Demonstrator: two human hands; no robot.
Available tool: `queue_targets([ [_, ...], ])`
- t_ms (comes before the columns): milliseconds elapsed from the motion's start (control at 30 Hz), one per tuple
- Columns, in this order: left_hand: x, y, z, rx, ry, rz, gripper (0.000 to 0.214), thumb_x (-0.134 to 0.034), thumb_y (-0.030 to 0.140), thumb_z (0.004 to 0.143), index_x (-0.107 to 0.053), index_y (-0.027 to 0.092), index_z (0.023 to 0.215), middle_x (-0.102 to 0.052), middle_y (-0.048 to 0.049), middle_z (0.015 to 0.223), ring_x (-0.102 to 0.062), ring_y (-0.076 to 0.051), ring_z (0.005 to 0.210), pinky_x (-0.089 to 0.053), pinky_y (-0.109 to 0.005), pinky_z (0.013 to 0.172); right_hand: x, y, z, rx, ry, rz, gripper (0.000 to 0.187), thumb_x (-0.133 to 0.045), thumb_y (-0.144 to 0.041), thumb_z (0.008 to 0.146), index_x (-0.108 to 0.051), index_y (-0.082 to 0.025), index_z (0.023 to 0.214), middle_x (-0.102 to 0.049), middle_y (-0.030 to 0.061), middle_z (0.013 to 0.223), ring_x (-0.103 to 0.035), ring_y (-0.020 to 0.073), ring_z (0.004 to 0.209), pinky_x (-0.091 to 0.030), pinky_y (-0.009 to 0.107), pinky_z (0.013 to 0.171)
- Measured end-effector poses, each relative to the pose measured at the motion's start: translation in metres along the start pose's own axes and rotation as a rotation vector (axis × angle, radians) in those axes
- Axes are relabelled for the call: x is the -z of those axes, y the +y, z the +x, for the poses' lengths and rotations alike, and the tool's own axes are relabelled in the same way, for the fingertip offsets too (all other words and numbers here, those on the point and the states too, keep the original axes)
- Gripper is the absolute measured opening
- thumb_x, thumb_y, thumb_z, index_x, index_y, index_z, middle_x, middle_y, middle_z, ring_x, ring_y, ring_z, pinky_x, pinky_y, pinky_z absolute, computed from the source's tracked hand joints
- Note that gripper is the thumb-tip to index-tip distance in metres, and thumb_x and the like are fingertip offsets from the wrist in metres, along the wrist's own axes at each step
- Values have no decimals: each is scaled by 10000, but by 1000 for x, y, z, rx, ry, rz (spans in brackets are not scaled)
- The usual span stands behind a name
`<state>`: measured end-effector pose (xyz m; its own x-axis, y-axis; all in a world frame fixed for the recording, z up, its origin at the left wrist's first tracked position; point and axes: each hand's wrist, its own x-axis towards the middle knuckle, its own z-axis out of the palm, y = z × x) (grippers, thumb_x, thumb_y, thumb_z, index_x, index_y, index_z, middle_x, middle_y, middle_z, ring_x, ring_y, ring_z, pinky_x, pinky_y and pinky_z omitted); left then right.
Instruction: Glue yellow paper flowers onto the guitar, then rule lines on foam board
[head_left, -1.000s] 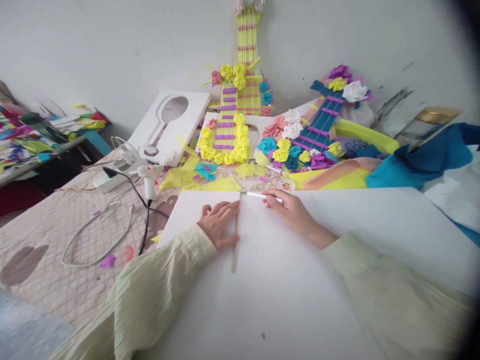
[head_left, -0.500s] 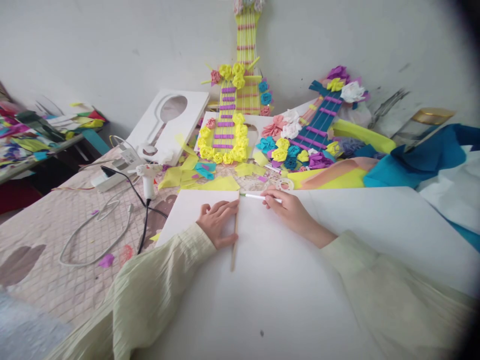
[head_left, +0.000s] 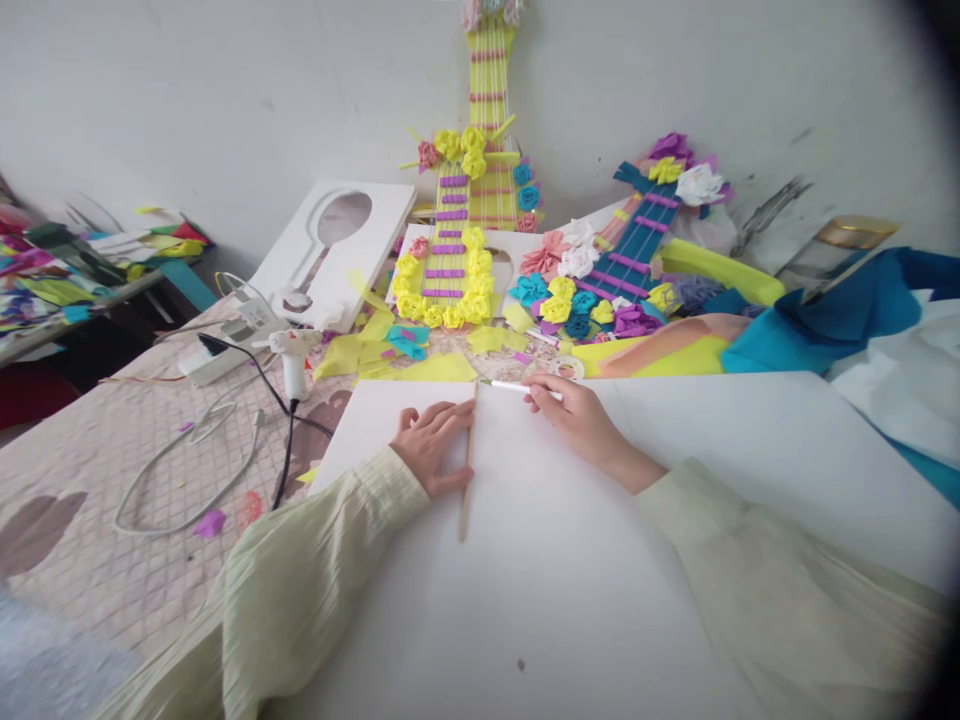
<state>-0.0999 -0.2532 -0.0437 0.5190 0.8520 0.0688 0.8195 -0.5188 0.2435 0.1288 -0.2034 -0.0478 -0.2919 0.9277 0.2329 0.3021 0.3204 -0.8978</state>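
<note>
A large white board lies in front of me. On it, a thin wooden stick runs lengthwise from the far edge toward me. My left hand, fingers spread, presses the stick down with its fingertips and thumb. My right hand is closed around a white pen. The pen's greenish tip points left, close to the stick's far end at the board's edge; whether it touches the board I cannot tell.
Behind the board stand paper-flower-decorated guitar shapes, one yellow and one blue. Left are a white cut-out panel, a glue gun, a power strip and loose cables. Blue cloth-like sheets lie at right.
The pen tip has shifted slightly away from me and right relative to the stick. My left hand and the stick stay in place; the view moved a little.
</note>
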Motion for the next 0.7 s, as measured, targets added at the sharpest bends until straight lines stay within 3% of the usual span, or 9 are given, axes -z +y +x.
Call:
queue_targets([
  [433, 0, 0, 0, 4, 2, -8, 618, -473, 527, 686, -405, 193, 1202, -381, -110, 1353, -346, -320, 1181, -242, -471, 837, -3, 5, 1, -9, -34, 23, 317, -451, -422, 834, -570, -152, 949, -564, 52, 849, -545, 141, 667, -443, 236, 544],
  [700, -1, 0, 0, 3, 6, -16, 624, -474, 525, 690, -403, 198, 1218, -385, -108, 1346, -338, -332, 1178, -231, -471, 856, -1, -1, 0, -6, -12, 22, 343, -451, -435, 830, -570, -139, 959, -573, 50, 791, -541, 139, 640, -448, 250, 580],
])
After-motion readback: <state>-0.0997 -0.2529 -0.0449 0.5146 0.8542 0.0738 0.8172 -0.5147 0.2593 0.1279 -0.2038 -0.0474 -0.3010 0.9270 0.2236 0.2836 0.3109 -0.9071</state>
